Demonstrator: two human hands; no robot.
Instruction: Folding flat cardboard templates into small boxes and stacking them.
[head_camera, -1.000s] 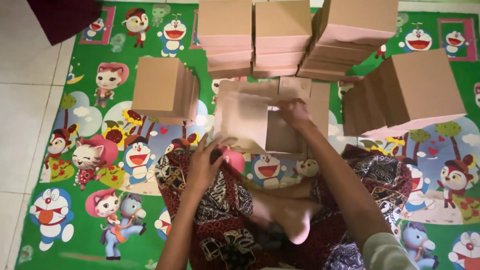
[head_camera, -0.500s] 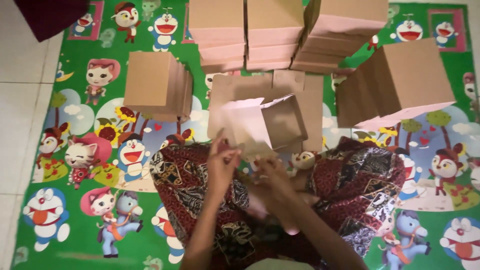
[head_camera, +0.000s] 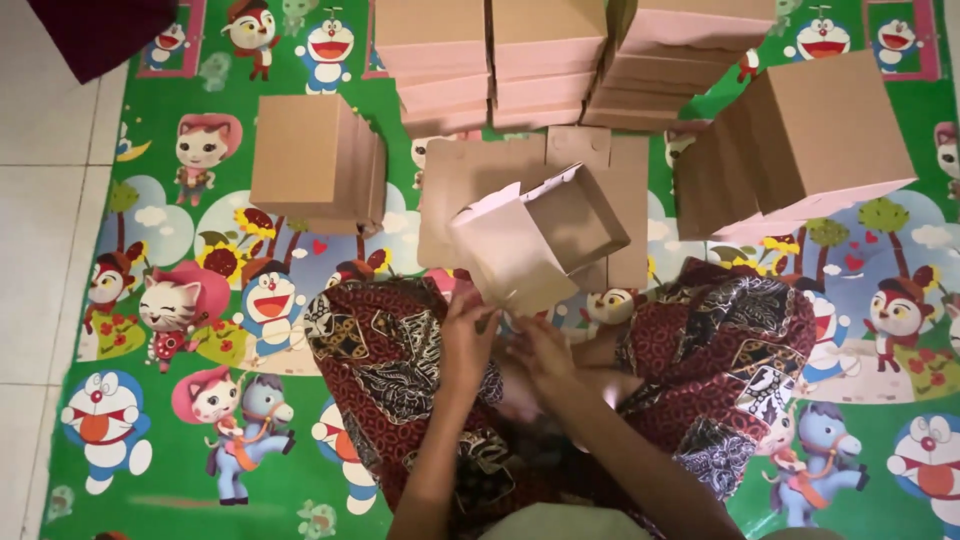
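- Since the earlier frames, both hands have drawn back from the flat sheets to the lap, and the half-folded box now stands tilted above them, its open side facing up and right.
- Left hand: fingers curled, pinching the box's lower edge.
- Right hand: fingers bent beside the left, just below the same edge; whether it grips the card cannot be told.
- Box material: plain brown card, matte, pale pinkish on one face, with square walls and loose flaps.
- Flat card blanks lie on the mat beneath the box.
- Finished boxes: three stacks along the far edge, one leaning row left, another row right.
- Play mat: green, glossy, printed with cartoon figures.
- Patterned dark-red cloth covers the lap.
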